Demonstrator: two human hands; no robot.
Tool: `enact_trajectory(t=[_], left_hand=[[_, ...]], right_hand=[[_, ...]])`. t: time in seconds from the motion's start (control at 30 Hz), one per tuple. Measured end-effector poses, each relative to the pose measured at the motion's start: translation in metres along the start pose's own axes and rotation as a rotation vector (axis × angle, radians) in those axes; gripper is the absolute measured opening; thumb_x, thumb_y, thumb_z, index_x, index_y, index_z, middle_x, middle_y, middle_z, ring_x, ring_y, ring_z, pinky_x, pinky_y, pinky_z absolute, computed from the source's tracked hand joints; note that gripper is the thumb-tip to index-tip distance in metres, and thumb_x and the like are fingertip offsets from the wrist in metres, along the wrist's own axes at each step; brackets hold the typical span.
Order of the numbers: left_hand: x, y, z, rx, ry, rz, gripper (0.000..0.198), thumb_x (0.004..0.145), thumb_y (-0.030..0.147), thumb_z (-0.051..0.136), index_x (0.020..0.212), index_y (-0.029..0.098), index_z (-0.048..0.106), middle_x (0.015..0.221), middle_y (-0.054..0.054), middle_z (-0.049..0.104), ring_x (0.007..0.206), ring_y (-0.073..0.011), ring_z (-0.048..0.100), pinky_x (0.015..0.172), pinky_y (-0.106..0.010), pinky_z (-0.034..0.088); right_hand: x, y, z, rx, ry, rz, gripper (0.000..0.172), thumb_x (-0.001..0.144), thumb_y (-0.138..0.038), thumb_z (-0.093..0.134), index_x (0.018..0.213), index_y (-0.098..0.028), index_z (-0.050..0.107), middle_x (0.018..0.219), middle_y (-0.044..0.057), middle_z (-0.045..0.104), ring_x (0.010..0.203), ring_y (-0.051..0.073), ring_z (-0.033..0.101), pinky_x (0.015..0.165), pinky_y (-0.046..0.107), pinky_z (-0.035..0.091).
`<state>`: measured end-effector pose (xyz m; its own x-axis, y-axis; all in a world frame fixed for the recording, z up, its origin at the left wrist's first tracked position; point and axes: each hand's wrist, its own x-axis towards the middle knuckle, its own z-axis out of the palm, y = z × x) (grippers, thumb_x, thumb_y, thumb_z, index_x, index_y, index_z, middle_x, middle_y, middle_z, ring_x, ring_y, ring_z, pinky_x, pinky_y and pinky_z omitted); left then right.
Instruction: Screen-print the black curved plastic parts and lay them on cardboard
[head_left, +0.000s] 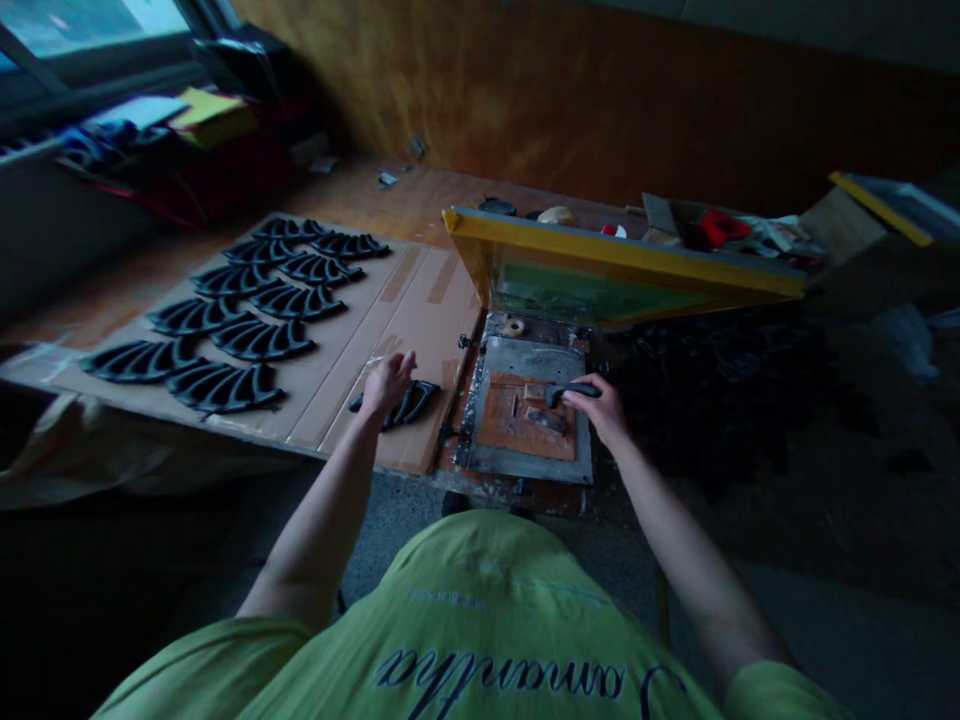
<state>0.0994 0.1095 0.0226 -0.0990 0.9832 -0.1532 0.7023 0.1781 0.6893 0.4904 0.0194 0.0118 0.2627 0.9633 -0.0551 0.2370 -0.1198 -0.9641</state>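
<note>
My right hand (600, 402) grips one end of a black curved plastic handle (571, 391), held at the wooden jig (495, 435) on a grey metal plate (525, 357). Small blocks (545, 420) sit on the jig beside the piece. Over the cardboard to the left, my left hand (388, 382) is open, its fingers a little apart. Just beneath and beside it lies a short row of black curved pieces (414, 402), partly hidden by the hand. A yellow-edged printing screen (637, 255) stands tilted up behind the plate.
Several fan-shaped rows of black pieces (262, 335) cover the left part of the cardboard sheet (352, 345). A dark heap of similar pieces (720, 380) lies at right. A tape roll (514, 327) rests below the raised screen. Boxes and cloths (724, 228) stand behind.
</note>
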Motion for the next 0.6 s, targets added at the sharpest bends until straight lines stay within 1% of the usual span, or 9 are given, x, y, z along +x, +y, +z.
enact_trajectory(t=[0.07,0.17,0.23,0.3,0.37,0.43,0.5,0.53,0.6], left_hand=[[0.001,0.054,0.004,-0.296,0.026,0.171,0.054,0.092,0.063,0.039,0.108,0.018,0.065,0.062,-0.002,0.058,0.054,-0.0155,0.054,0.056,-0.026,0.043],[-0.005,0.126,0.001,-0.672,0.072,0.347,0.057,0.093,0.064,0.037,0.124,0.020,0.057,0.062,0.001,0.057,0.048,-0.0102,0.047,0.053,-0.022,0.041],[-0.012,0.160,-0.004,-0.797,0.048,0.401,0.057,0.096,0.063,0.031,0.125,0.020,0.056,0.066,0.000,0.060,0.048,-0.0087,0.048,0.053,-0.021,0.041],[-0.020,0.177,-0.010,-0.838,0.013,0.410,0.058,0.098,0.062,0.027,0.121,0.019,0.057,0.070,-0.002,0.062,0.048,-0.0080,0.049,0.053,-0.021,0.042],[-0.029,0.176,-0.013,-0.847,-0.010,0.393,0.059,0.098,0.063,0.026,0.116,0.018,0.060,0.069,-0.002,0.062,0.048,-0.0079,0.050,0.051,-0.021,0.041],[-0.040,0.160,-0.012,-0.860,-0.038,0.359,0.060,0.096,0.066,0.029,0.109,0.018,0.063,0.068,-0.003,0.062,0.049,-0.0087,0.050,0.050,-0.022,0.041],[-0.053,0.134,-0.005,-0.867,-0.117,0.289,0.059,0.093,0.069,0.035,0.099,0.018,0.065,0.065,-0.002,0.059,0.049,-0.0096,0.050,0.048,-0.022,0.039],[-0.059,0.119,0.001,-0.859,-0.168,0.243,0.057,0.091,0.069,0.040,0.095,0.018,0.066,0.063,-0.001,0.058,0.049,-0.0096,0.049,0.046,-0.022,0.038],[-0.071,0.089,0.018,-0.814,-0.275,0.147,0.052,0.086,0.066,0.053,0.096,0.018,0.067,0.060,0.001,0.054,0.047,-0.0090,0.046,0.044,-0.021,0.033]], right_hand=[[-0.008,0.003,0.027,-0.117,-0.039,-0.108,0.025,0.072,-0.035,0.073,0.091,-0.021,0.068,0.091,0.002,0.070,0.089,0.021,0.067,0.086,0.040,0.056],[-0.017,0.013,0.048,-0.416,-0.077,-0.294,0.017,0.082,-0.026,0.066,0.096,-0.022,0.074,0.094,0.005,0.070,0.093,0.021,0.064,0.090,0.040,0.053],[-0.022,0.018,0.051,-0.625,-0.079,-0.400,0.021,0.088,-0.023,0.060,0.101,-0.024,0.077,0.093,0.007,0.068,0.094,0.021,0.062,0.089,0.038,0.053],[-0.027,0.020,0.049,-0.771,-0.088,-0.476,0.025,0.091,-0.023,0.058,0.107,-0.024,0.076,0.095,0.009,0.067,0.095,0.022,0.061,0.088,0.037,0.052],[-0.029,0.018,0.038,-0.820,-0.129,-0.515,0.027,0.090,-0.025,0.060,0.113,-0.024,0.074,0.101,0.010,0.067,0.096,0.022,0.062,0.089,0.037,0.052],[-0.024,0.013,0.019,-0.780,-0.112,-0.478,0.028,0.086,-0.026,0.066,0.113,-0.024,0.073,0.103,0.008,0.069,0.095,0.021,0.064,0.088,0.035,0.053],[-0.012,0.006,-0.007,-0.718,-0.003,-0.392,0.020,0.086,-0.025,0.065,0.102,-0.019,0.074,0.092,0.004,0.072,0.090,0.019,0.065,0.084,0.033,0.054],[-0.003,0.001,-0.020,-0.699,0.064,-0.351,0.020,0.088,-0.027,0.060,0.097,-0.016,0.074,0.086,0.003,0.072,0.088,0.018,0.065,0.082,0.031,0.054],[0.016,-0.011,-0.039,-0.672,0.192,-0.308,0.028,0.092,-0.028,0.049,0.093,-0.012,0.072,0.083,0.002,0.071,0.085,0.016,0.065,0.082,0.029,0.053]])
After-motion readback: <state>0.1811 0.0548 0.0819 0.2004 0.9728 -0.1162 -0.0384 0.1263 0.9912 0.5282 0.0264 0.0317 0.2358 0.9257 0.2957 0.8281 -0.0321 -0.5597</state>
